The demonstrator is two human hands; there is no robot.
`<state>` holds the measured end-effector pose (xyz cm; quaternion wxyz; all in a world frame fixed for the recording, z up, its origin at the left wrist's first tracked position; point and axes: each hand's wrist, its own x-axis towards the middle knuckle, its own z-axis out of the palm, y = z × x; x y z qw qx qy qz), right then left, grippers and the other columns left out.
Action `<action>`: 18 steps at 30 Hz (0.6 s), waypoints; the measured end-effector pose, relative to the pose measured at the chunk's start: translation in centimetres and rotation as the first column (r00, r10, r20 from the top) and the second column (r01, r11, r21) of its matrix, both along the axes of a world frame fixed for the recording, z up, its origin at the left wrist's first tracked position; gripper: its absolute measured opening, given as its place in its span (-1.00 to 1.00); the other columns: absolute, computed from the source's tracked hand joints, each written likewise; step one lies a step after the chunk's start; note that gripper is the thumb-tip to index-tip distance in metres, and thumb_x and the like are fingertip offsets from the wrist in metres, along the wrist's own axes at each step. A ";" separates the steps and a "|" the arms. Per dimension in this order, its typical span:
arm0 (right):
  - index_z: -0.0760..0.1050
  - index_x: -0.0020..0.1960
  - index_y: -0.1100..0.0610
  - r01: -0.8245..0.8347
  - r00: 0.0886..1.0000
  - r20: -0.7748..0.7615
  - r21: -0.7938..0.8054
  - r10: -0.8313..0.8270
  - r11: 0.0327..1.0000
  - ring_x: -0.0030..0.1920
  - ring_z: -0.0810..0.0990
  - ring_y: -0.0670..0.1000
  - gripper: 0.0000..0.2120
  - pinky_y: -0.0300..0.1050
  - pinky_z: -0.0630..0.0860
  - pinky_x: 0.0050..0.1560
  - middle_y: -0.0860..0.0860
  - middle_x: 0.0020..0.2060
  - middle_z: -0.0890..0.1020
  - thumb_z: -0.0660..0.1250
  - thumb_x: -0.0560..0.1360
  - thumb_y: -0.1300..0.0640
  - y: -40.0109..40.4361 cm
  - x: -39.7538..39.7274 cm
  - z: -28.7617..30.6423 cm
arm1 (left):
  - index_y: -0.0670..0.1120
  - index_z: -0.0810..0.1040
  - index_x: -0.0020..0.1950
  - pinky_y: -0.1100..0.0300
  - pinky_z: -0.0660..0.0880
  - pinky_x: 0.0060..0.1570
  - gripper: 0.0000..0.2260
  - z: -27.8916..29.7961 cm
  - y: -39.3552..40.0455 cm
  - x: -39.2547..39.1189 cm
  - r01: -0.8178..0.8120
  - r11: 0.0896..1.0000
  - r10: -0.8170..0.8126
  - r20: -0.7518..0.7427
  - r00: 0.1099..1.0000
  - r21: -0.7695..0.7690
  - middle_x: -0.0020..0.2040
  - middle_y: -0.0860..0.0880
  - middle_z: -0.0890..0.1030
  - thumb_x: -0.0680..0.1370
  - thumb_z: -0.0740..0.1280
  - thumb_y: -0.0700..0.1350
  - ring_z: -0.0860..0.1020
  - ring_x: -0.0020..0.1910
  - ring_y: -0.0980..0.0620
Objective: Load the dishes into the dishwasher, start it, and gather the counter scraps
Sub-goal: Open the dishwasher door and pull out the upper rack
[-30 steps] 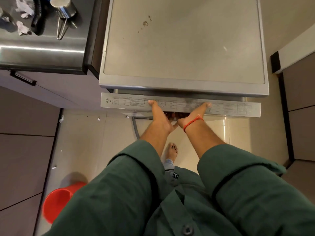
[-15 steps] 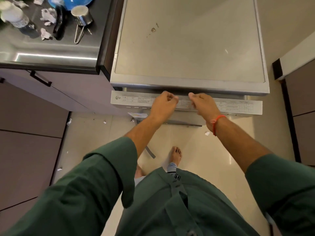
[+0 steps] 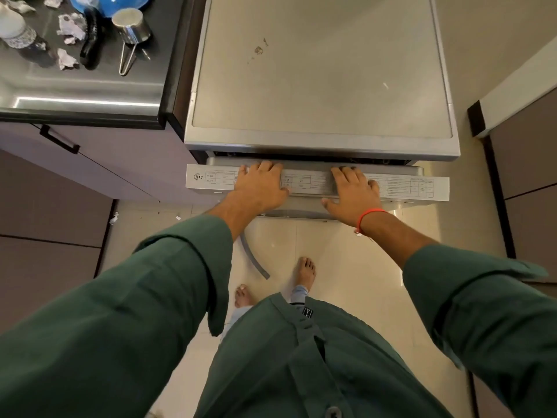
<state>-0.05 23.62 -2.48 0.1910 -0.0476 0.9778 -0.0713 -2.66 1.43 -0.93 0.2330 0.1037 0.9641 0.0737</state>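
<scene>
The steel dishwasher (image 3: 319, 73) stands below me, seen from above. Its door (image 3: 401, 187) is almost upright, with a narrow dark gap left under the top edge. My left hand (image 3: 260, 185) lies flat on the door's top panel, fingers spread toward the gap. My right hand (image 3: 352, 188), with an orange thread on the wrist, presses flat on the same panel further right. Neither hand holds anything. On the dark counter (image 3: 90, 92) at the upper left lie several crumpled paper scraps (image 3: 70, 28).
Also on the counter: a steel cup (image 3: 131, 25) with a wire handle, a black brush (image 3: 90, 40), a blue bowl (image 3: 111, 3) and a white bottle (image 3: 15, 28). Small scraps (image 3: 114, 218) lie on the floor tiles. Brown cabinets flank both sides. My bare feet stand below the door.
Both hands came up from under the door's edge onto its top panel and opened flat. The door has swung closer to the dishwasher body, and the view rose.
</scene>
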 end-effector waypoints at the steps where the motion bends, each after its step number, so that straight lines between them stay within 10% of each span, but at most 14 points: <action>1: 0.04 0.61 0.05 -0.009 1.000 0.007 0.005 0.009 1.000 0.59 0.06 0.14 -0.25 0.30 0.11 0.51 0.08 0.57 0.16 0.27 0.56 -0.17 0.0 0.6 -0.1 | -0.06 0.21 0.58 -0.23 0.09 0.53 -0.39 0.0 -0.1 0.3 0.010 1.000 -0.010 0.016 1.000 -0.003 0.53 -0.13 0.30 0.61 0.22 0.19 0.27 0.51 -0.18; 18: -0.17 0.64 -0.06 0.099 0.953 0.277 0.094 -0.122 0.991 0.62 -0.15 0.15 0.01 0.29 0.00 0.53 0.04 0.63 -0.16 0.40 0.44 -0.25 -3.1 14.6 -2.6 | -0.08 -0.20 0.65 -0.14 -0.04 0.58 -0.11 -3.4 -3.3 14.9 0.279 0.960 -0.265 0.236 0.935 -0.026 0.65 -0.11 -0.06 0.55 0.34 0.06 -0.06 0.63 -0.14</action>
